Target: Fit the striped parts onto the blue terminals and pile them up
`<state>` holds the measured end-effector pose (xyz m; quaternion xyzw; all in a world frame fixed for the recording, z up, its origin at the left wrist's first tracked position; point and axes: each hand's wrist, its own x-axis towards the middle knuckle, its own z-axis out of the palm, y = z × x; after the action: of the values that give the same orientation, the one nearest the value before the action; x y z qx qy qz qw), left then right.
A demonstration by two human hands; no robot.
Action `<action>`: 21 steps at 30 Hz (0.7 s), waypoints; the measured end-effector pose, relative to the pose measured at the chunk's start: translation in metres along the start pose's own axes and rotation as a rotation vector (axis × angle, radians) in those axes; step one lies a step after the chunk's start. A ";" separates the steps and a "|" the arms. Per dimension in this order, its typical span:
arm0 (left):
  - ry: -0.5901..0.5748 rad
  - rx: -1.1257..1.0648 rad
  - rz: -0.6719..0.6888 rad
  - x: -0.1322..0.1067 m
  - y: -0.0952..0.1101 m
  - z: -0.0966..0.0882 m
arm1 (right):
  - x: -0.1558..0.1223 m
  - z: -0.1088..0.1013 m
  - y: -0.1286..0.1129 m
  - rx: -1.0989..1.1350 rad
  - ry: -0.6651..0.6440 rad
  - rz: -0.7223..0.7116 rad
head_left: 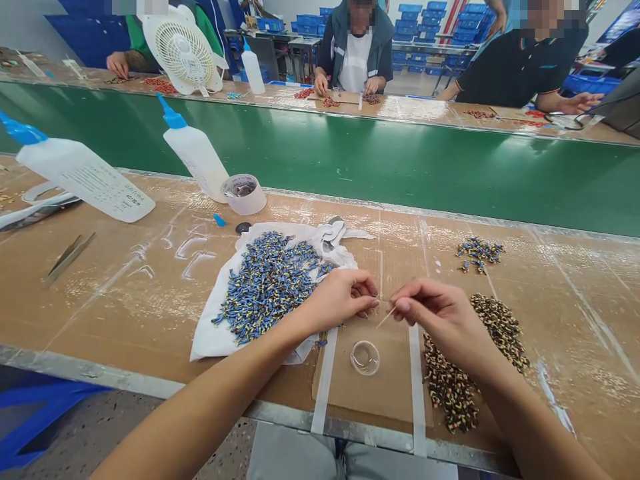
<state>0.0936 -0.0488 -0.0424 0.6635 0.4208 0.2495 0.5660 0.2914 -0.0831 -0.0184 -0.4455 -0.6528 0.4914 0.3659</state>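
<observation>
My right hand (443,317) pinches a thin wooden stick like a toothpick (385,318), its tip pointing down and left. Close beside it, my left hand (343,293) is closed with thumb and fingers pinched; what they hold is too small to make out. Below both hands a small clear round cup (365,359) sits on a cardboard piece (370,400) edged with tape. Left of my left hand, a heap of tiny blue, yellow and dark parts (270,283) lies on a white plastic bag (207,340). Dark-and-cream tiny parts (453,400) are piled beneath and beside my right hand.
A few blue parts (480,252) lie beyond my right hand. Glue bottles (197,157), a tape roll (244,195) and tweezers (70,259) are on the left. A green conveyor belt (340,150) runs across; beyond it sit people, with a white fan (183,50).
</observation>
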 end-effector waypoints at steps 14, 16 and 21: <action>-0.022 0.077 0.034 -0.001 -0.004 0.005 | 0.005 0.007 0.009 -0.348 0.303 -0.176; -0.027 0.079 0.040 -0.002 -0.004 0.004 | 0.005 0.007 0.008 -0.362 0.292 -0.177; -0.032 0.090 0.049 -0.002 -0.003 0.004 | 0.004 0.007 0.009 -0.376 0.293 -0.187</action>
<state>0.0950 -0.0532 -0.0459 0.7023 0.4063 0.2335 0.5359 0.2859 -0.0800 -0.0287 -0.5098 -0.7111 0.2558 0.4112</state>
